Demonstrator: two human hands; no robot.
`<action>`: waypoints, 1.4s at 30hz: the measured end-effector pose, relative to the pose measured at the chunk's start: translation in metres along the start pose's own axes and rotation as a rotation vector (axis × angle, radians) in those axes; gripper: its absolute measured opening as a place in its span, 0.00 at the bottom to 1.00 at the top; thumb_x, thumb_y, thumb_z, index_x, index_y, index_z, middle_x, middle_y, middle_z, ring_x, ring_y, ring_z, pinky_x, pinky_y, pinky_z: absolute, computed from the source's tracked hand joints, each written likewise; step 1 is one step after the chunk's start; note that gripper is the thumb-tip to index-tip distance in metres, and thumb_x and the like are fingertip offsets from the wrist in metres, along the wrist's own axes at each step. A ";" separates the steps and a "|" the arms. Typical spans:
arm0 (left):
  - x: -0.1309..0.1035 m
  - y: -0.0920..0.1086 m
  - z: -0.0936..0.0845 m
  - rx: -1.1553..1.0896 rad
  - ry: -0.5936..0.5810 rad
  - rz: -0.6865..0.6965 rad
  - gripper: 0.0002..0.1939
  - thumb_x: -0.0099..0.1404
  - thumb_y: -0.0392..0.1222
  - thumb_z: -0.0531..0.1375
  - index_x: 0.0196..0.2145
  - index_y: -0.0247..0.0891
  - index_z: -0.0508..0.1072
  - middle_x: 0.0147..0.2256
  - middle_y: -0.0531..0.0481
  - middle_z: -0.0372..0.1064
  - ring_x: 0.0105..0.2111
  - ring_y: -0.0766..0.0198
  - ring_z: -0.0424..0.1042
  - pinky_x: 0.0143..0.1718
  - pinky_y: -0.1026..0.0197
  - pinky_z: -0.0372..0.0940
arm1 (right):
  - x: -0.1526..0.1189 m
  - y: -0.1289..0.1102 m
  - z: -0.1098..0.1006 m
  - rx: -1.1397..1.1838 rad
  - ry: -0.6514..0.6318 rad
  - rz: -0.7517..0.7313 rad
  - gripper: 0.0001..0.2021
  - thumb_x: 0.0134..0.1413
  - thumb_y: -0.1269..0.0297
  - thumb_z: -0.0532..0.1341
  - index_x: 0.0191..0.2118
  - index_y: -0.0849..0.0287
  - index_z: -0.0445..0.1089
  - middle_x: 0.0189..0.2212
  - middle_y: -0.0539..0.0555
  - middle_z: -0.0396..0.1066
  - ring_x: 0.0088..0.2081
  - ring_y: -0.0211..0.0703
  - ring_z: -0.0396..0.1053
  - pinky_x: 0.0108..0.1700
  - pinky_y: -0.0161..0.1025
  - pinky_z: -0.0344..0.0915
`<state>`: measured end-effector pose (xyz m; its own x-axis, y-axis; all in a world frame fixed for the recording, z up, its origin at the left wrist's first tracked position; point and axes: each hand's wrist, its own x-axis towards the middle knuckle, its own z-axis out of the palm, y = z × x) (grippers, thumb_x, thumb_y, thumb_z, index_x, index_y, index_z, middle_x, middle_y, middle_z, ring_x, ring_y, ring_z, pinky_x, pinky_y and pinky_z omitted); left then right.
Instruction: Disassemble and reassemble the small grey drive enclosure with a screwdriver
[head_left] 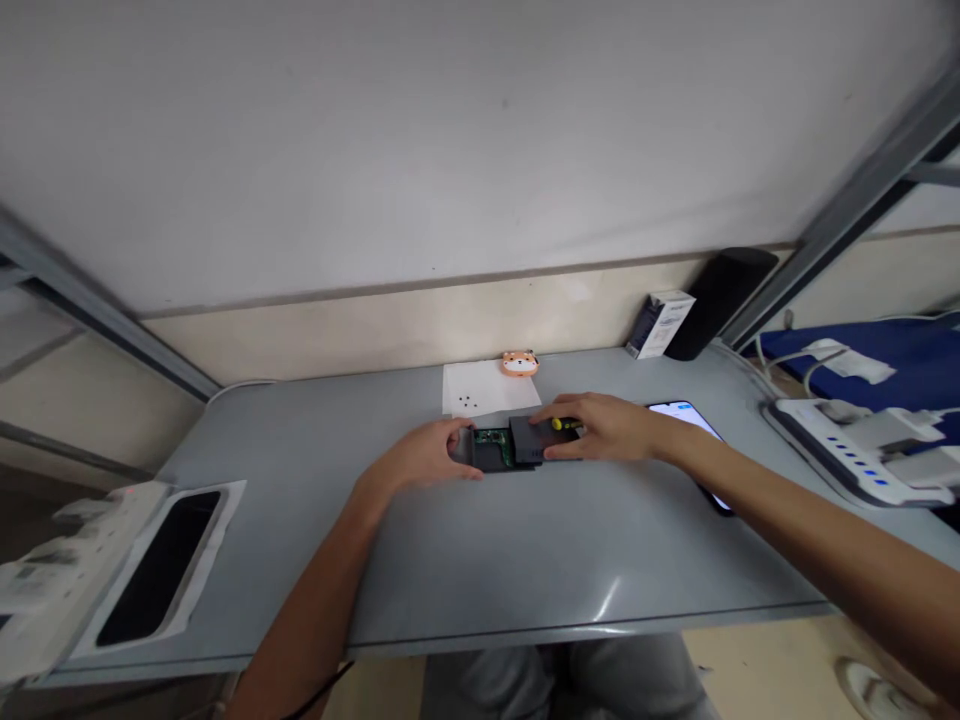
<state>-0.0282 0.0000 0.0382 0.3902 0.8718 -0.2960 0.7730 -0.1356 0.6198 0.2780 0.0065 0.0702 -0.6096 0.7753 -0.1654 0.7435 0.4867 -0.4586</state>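
A dark rectangular device casing [491, 458] lies on the grey desk, its left part open on a green circuit board [493, 437]. My left hand [435, 452] grips the casing's left end between thumb and fingers. Around a dark block-shaped part [527, 440] on the right side of the casing, my right hand [592, 425] closes its thumb and fingers. A yellow-tipped tool [562, 424] shows beneath the right fingers; whether it is held or lying there is unclear. Behind the casing, several tiny dark screws [466, 401] rest on white paper [491, 380].
An orange animal-faced case [520, 363] sits on the paper. A lit phone [694, 420] lies under the right forearm. Small box [660, 324] and black cylinder [720, 300] stand back right. Power strips flank the desk [300, 560], and a dark phone [161, 565] lies left.
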 end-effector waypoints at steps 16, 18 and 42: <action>-0.001 0.011 0.012 0.136 0.078 0.121 0.31 0.52 0.52 0.76 0.54 0.48 0.78 0.37 0.53 0.75 0.37 0.55 0.75 0.36 0.59 0.65 | 0.019 -0.018 0.039 0.074 0.278 -0.233 0.18 0.61 0.51 0.67 0.54 0.50 0.78 0.51 0.59 0.77 0.46 0.53 0.78 0.48 0.48 0.73; 0.000 0.010 0.013 0.132 0.108 0.175 0.39 0.52 0.51 0.77 0.61 0.49 0.73 0.46 0.50 0.76 0.45 0.52 0.76 0.45 0.56 0.69 | 0.024 -0.017 0.033 0.316 0.529 -0.226 0.13 0.65 0.50 0.64 0.47 0.51 0.78 0.46 0.57 0.79 0.45 0.50 0.78 0.47 0.46 0.72; 0.005 -0.006 0.028 0.235 0.317 0.487 0.17 0.63 0.49 0.67 0.47 0.40 0.81 0.46 0.43 0.81 0.45 0.52 0.81 0.53 0.50 0.74 | 0.060 -0.006 0.067 1.035 0.770 0.331 0.28 0.55 0.29 0.58 0.33 0.54 0.69 0.22 0.49 0.70 0.28 0.46 0.70 0.35 0.42 0.69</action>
<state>-0.0174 -0.0080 0.0127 0.5861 0.7761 0.2326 0.6468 -0.6211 0.4426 0.2190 0.0230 0.0043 0.1231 0.9921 -0.0218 0.0659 -0.0301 -0.9974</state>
